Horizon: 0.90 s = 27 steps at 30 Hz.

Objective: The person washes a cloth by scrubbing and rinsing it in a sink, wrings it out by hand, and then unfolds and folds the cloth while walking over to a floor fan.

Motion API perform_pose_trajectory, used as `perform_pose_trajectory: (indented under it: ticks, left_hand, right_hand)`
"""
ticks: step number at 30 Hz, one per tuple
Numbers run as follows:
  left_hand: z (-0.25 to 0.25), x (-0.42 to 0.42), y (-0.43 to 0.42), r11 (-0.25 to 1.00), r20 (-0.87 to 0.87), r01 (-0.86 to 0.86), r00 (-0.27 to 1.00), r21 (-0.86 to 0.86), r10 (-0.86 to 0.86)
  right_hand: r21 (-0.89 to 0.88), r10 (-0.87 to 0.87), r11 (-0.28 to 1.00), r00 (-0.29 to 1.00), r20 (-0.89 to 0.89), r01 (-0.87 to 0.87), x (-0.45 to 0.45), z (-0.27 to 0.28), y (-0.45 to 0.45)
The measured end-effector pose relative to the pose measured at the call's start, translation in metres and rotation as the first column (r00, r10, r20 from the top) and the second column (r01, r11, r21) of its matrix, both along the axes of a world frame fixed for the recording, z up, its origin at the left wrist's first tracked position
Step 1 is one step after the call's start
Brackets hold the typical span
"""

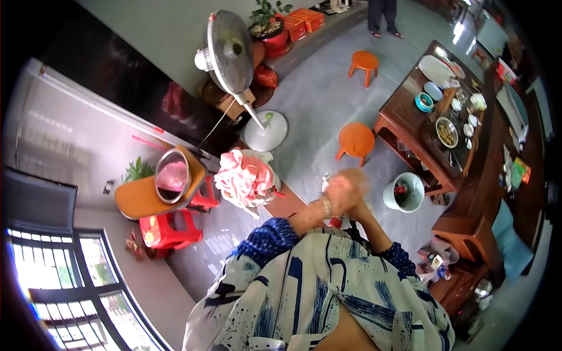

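Note:
My left hand (335, 198), with a bracelet at the wrist, is pressed together with my right hand (356, 196) in front of my body. Both are smeared by motion, so their fingers and anything between them cannot be made out. A small red thing (335, 222) shows just below my wrists. To the left of my hands stands a container heaped with pink and white folded material (246, 178). Further left, a metal bowl (173, 200) with a pink mass in it rests on an orange-brown board (137, 199).
Red plastic stools (170, 230) are by the board. A standing fan (231, 55) is ahead left. Two orange stools (356, 140) stand on the floor. A pale bucket (404, 196) is at right, beside a wooden table (404, 111) with dishes. Another person's legs (381, 16) show at top.

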<state>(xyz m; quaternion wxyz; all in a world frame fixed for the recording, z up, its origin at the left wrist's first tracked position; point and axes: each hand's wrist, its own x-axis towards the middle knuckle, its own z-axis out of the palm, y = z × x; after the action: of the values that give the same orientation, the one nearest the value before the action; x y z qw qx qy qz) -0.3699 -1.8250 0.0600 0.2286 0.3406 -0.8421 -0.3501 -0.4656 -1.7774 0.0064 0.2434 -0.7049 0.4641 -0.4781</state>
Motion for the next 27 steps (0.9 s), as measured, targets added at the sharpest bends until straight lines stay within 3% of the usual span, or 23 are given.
perform_pose_trajectory:
  ticks: [1, 2, 4, 5, 7, 8, 11, 13, 16, 17, 19, 20, 21, 22, 23, 24, 25, 26, 27]
  left_hand:
    - [0.002, -0.012, 0.002, 1.000, -0.009, -0.029, 1.000, 0.002, 0.029]
    - [0.012, -0.022, 0.004, 0.991, 0.088, 0.123, 0.989, -0.051, -0.118]
    - [0.034, -0.033, 0.012, 0.899, 0.300, 0.429, 0.872, -0.087, -0.387]
    - [0.037, -0.034, 0.014, 0.815, 0.404, 0.575, 0.764, -0.074, -0.503]
    - [0.025, -0.034, 0.010, 0.817, 0.351, 0.559, 0.801, -0.146, -0.485]
    - [0.022, -0.031, 0.006, 0.805, 0.300, 0.549, 0.825, -0.225, -0.479]
    - [0.033, -0.024, -0.012, 0.812, 0.351, 0.549, 0.813, -0.195, -0.466]
    - [0.035, -0.020, -0.020, 0.851, 0.328, 0.484, 0.853, -0.204, -0.406]
    - [0.007, -0.001, -0.049, 0.882, 0.215, 0.375, 0.922, -0.285, -0.322]
    - [-0.013, 0.009, -0.062, 0.913, 0.297, 0.308, 0.928, -0.266, -0.227]
    - [-0.039, 0.044, -0.094, 0.902, 0.347, 0.175, 0.937, -0.395, -0.030]
    - [-0.045, 0.071, -0.102, 0.844, 0.307, 0.109, 0.949, -0.525, 0.068]
    - [-0.043, 0.104, -0.107, 0.958, 0.296, -0.035, 0.947, -0.285, 0.122]
    - [-0.039, 0.136, -0.114, 0.984, 0.291, -0.175, 0.941, -0.025, 0.175]
    - [-0.117, 0.167, -0.136, 0.931, 0.721, 0.173, 0.682, -0.321, 0.122]
    - [-0.151, 0.216, -0.134, 0.798, 0.677, 0.290, 0.711, -0.528, 0.190]
    - [-0.158, 0.259, -0.120, 0.964, 0.711, 0.068, 0.689, -0.257, 0.141]
    - [-0.220, 0.328, -0.062, 0.920, 0.608, -0.377, 0.707, -0.106, 0.360]
    - [-0.269, 0.392, -0.009, 0.672, 0.443, -0.738, 0.622, 0.057, 0.645]
  right_hand:
    - [-0.311, -0.156, 0.947, 0.965, -0.210, 0.085, -0.001, -0.018, -0.006]
    - [0.185, -0.100, 0.973, 0.974, -0.205, 0.139, 0.002, 0.013, -0.012]
    - [0.623, -0.057, 0.765, 0.981, -0.184, 0.161, 0.010, 0.077, -0.014]
    - [0.628, -0.036, 0.765, 0.982, -0.185, 0.146, 0.012, 0.069, -0.015]
    - [0.465, -0.156, 0.878, 0.986, 0.058, 0.112, 0.008, 0.048, -0.013]
    - [0.539, -0.129, 0.815, 0.973, -0.189, 0.213, 0.008, 0.050, -0.019]
    - [0.451, -0.121, 0.859, 0.951, -0.283, 0.244, 0.010, 0.052, -0.036]
    - [0.392, -0.122, 0.881, 0.928, -0.352, 0.265, 0.008, 0.045, -0.041]
    - [0.239, -0.153, 0.946, 0.951, -0.267, 0.219, -0.026, -0.043, -0.058]
    - [0.184, -0.157, 0.962, 0.961, -0.229, 0.201, -0.032, -0.068, -0.064]
    - [0.129, -0.134, 0.979, 0.973, -0.186, 0.160, -0.020, -0.064, -0.079]
    - [0.486, -0.186, 0.849, 0.979, -0.089, 0.205, -0.015, -0.036, -0.081]
    - [0.778, -0.267, 0.598, 0.963, -0.032, 0.192, -0.010, -0.019, -0.085]
    - [0.779, -0.248, 0.601, 0.968, -0.034, 0.182, -0.012, -0.031, -0.083]
    - [0.826, -0.333, 0.537, 0.943, 0.019, 0.173, -0.025, -0.059, -0.074]
    - [0.868, -0.427, 0.469, 0.902, 0.060, 0.164, -0.041, -0.093, -0.060]
    - [0.801, -0.406, 0.484, 0.901, -0.153, 0.354, -0.055, -0.131, -0.043]
    - [0.669, -0.243, 0.543, 0.858, -0.453, 0.507, -0.065, -0.144, -0.012]
    - [0.482, -0.118, 0.614, 0.676, -0.727, 0.625, -0.077, -0.160, 0.017]
